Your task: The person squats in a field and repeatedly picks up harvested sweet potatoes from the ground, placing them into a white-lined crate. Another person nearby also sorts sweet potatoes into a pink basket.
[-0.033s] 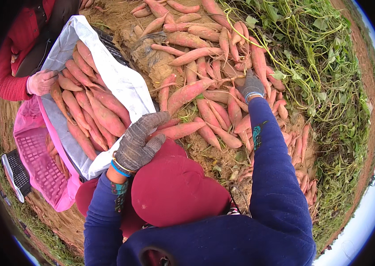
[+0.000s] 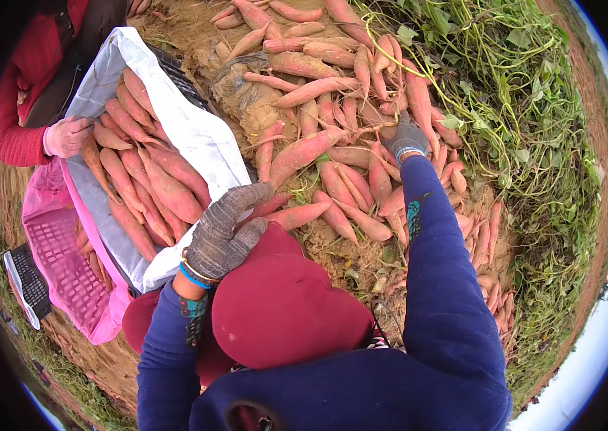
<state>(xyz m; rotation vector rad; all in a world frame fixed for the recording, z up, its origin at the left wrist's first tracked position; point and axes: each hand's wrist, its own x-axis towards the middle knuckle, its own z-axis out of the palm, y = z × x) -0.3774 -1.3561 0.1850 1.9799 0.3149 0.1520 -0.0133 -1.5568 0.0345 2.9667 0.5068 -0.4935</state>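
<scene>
My left hand [image 2: 226,228], in a grey knit glove, rests by my knee at the near corner of a crate lined with white cloth. Its fingers are stretched out, the thumb apart, and nothing is in it. My right hand [image 2: 409,138], gloved in grey too, reaches into a heap of reddish-pink sweet potatoes [image 2: 314,91] on the soil. Its fingers close round the end of a sweet potato [image 2: 388,132], though they are partly hidden. Inside the lined crate [image 2: 207,136] lie several large sweet potatoes [image 2: 171,183].
Another person's hand [image 2: 68,135], with a red sleeve, is at the crate's far left edge. A pink-lined crate [image 2: 67,251] holding some sweet potatoes stands left of it, with a black crate [image 2: 29,279] beyond. Green vines [image 2: 505,108] run along the right side.
</scene>
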